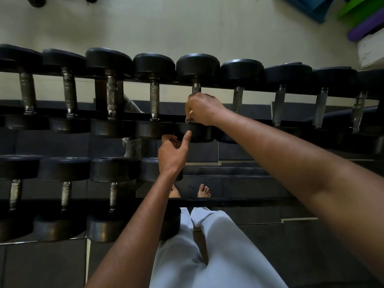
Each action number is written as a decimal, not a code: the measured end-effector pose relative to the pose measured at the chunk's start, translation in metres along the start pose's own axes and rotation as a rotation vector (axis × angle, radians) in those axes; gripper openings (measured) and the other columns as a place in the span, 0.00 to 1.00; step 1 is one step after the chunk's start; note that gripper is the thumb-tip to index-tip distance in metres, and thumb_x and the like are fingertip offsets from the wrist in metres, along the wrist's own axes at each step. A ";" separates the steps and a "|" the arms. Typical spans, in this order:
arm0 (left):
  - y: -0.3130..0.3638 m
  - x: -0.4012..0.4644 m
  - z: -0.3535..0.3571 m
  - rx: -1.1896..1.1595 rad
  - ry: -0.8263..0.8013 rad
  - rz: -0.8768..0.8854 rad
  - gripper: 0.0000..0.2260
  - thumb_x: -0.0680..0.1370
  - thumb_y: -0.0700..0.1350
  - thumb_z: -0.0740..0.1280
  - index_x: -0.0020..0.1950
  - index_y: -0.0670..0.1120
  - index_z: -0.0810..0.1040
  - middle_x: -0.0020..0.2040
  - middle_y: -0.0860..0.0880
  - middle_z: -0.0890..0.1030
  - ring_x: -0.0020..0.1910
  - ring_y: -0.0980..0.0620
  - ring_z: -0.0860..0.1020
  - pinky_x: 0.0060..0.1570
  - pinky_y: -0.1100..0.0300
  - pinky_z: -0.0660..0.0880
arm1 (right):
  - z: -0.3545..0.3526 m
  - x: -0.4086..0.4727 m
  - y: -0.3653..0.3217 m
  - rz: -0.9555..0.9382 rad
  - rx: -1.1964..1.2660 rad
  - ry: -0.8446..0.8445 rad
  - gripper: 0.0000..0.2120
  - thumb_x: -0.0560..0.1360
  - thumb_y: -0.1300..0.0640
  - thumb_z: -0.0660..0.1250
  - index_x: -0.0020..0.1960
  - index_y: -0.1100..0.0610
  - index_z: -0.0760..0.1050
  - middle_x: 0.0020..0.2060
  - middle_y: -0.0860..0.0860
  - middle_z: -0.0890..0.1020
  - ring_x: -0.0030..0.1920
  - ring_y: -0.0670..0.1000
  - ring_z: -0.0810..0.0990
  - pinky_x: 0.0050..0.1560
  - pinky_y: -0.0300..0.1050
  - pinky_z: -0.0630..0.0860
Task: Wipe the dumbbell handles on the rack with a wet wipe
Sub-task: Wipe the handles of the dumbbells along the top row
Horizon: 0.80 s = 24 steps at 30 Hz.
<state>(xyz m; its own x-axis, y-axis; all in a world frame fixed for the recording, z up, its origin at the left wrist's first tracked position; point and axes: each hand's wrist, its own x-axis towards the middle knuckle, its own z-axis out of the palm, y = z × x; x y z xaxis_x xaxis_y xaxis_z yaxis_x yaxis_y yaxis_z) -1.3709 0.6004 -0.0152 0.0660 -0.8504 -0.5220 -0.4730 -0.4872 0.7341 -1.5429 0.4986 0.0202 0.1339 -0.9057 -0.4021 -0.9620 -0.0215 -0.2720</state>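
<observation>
A row of black dumbbells with metal handles lies across the upper tier of the rack [249, 89]. My right hand [202, 110] is closed around the handle [196, 88] of the fifth dumbbell from the left, with a bit of whitish wet wipe [189, 119] showing under the fingers. Only the top of that handle shows above my hand. My left hand [173, 151] is just below, its index finger touching the near head [197, 133] of the same dumbbell, the other fingers curled and holding nothing.
A lower tier holds more dumbbells [64, 169] at the left. A pale cloth [131, 145] hangs behind the rack. Blue, green and purple mats [361, 21] lie at the top right. My bare feet [203, 191] stand on dark floor tiles under the rack.
</observation>
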 end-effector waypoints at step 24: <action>0.013 -0.002 -0.003 0.172 0.086 0.249 0.18 0.81 0.61 0.72 0.60 0.48 0.78 0.47 0.54 0.81 0.46 0.59 0.81 0.48 0.60 0.80 | 0.021 -0.022 0.052 0.371 0.598 -0.151 0.10 0.84 0.50 0.69 0.61 0.52 0.85 0.54 0.49 0.85 0.57 0.49 0.81 0.58 0.45 0.77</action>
<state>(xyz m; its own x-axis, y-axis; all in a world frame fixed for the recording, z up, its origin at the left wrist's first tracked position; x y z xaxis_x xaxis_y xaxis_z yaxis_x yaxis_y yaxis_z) -1.3746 0.5949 -0.0034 -0.0001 -0.9567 -0.2911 -0.6254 -0.2271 0.7465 -1.5905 0.5266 -0.0036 -0.1030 -0.7390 -0.6658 -0.6617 0.5507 -0.5089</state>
